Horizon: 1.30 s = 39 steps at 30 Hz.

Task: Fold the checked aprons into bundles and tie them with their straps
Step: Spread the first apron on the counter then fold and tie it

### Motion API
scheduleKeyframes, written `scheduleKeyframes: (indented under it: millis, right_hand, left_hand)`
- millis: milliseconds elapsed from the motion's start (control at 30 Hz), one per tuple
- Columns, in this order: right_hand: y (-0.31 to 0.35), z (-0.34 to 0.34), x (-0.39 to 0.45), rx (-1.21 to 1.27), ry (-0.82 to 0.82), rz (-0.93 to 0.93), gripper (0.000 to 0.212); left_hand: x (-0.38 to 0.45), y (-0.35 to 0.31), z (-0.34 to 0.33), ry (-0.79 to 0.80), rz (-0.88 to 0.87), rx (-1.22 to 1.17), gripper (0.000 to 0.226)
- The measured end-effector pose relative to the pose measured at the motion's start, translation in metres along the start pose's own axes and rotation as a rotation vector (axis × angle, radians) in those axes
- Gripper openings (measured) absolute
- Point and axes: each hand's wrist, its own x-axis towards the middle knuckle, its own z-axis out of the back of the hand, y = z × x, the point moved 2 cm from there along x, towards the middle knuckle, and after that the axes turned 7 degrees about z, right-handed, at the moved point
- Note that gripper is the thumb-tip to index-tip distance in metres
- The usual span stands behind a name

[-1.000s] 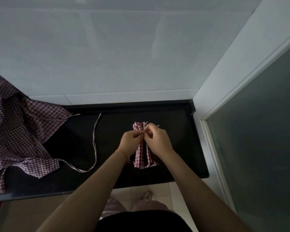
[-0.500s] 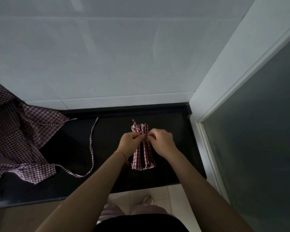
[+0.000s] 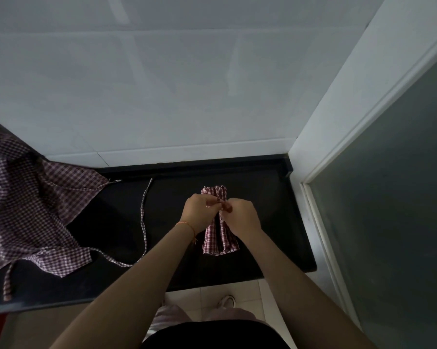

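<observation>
Your hands have drawn slightly apart over the folded apron bundle (image 3: 218, 222), so the knot looks to be tightening and this bundle nearly done. Your left hand (image 3: 198, 214) and right hand (image 3: 241, 217) each pinch a strap end above its upper half. It lies narrow and checked near the black counter's (image 3: 275, 210) right end, with the unfolded apron (image 3: 33, 210) well to its left.

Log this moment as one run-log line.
step: tying strap | left hand: pinches strap | right hand: pinches strap | folded apron bundle: on black counter | second apron: unfolded, left
</observation>
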Motion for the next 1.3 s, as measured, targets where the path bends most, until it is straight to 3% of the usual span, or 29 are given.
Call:
scheduleKeyframes:
  millis: [133,300,600,700,1067,1133,1300]
  right_hand:
    - [0.001,-0.007,-0.003,0.046,-0.122,0.026,0.015]
    - [0.005,-0.015,0.003,0.026,-0.028,0.14,0.005]
    - [0.006,-0.019,0.013,0.066,-0.02,0.098,0.018]
    - [0.006,-0.02,0.015,0.085,0.018,0.1,0.009]
    - [0.007,-0.016,0.014,-0.02,0.059,0.15,0.011]
    - [0.009,-0.013,0.013,0.001,0.05,0.133,0.013]
    - [0.006,-0.005,0.008,0.262,0.011,-0.037,0.01]
  left_hand:
    - [-0.001,0.001,0.0,-0.037,-0.054,0.076,0.016]
    - [-0.003,0.005,-0.003,-0.046,-0.071,0.011,0.018]
    - [-0.001,0.002,0.001,-0.104,-0.112,0.107,0.017]
    - [0.0,0.004,0.002,-0.11,-0.071,0.058,0.018]
    - [-0.009,0.004,-0.002,-0.079,0.024,-0.15,0.008]
    - [-0.011,0.004,-0.005,-0.069,0.086,-0.242,0.008]
    - [-0.021,0.009,-0.014,-0.038,0.4,-0.749,0.005]
